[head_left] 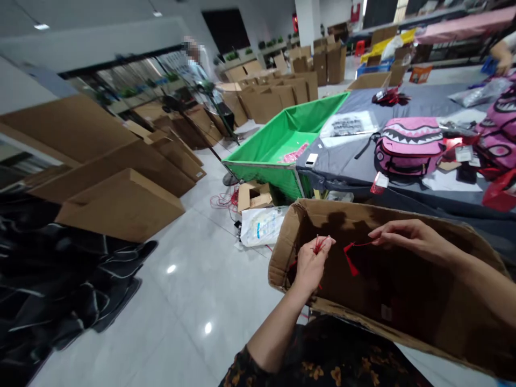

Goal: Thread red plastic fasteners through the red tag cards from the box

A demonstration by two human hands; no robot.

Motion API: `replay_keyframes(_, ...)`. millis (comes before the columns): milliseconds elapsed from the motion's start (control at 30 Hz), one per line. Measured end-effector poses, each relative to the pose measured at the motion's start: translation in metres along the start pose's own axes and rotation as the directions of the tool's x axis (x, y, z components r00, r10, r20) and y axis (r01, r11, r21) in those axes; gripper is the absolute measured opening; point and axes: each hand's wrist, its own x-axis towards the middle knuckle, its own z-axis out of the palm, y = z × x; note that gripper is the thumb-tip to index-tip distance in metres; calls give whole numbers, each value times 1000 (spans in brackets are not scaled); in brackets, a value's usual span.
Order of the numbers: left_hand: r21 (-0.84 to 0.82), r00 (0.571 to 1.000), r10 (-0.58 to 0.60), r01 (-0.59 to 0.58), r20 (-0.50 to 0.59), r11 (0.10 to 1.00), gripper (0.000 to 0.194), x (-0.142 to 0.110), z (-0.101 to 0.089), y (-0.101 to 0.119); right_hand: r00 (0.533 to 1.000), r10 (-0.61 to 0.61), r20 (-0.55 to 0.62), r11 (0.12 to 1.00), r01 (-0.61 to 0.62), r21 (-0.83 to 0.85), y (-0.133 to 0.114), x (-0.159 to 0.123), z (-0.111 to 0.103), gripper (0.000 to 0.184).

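My left hand (309, 267) is closed around a bunch of thin red cords (320, 245), whose ends stick up between thumb and fingers. My right hand (415, 240) pinches the cord of a single red tassel (352, 262), which hangs to the left of the fingertips. Both hands are over a large open cardboard box (281, 262) in front of me. Its inside is dark, so most of what lies in it cannot be made out.
Beyond the box stands a grey-covered table (342, 161) with a pink backpack (411, 145) and a phone (311, 160). A green bin (262, 145) adjoins it. Flattened cartons (121, 204) and black material (60, 279) are at left. A person (201, 75) stands farther back.
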Motion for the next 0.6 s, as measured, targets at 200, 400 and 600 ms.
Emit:
replay_keyframes(200, -121, 993, -10, 25, 121, 992, 56, 5, 8, 11, 971, -68, -230, 959, 128, 255, -35, -5, 12, 42)
replay_keyframes(400, -193, 980, -42, 81, 196, 978, 53, 3, 21, 10, 951, -31, -306, 905, 157, 396, -34, 4, 19, 40)
replay_keyframes(600, -222, 984, -22, 61, 176, 973, 51, 11, 24, 6, 930, -103, -353, 966, 179, 189, -35, 3, 22, 39)
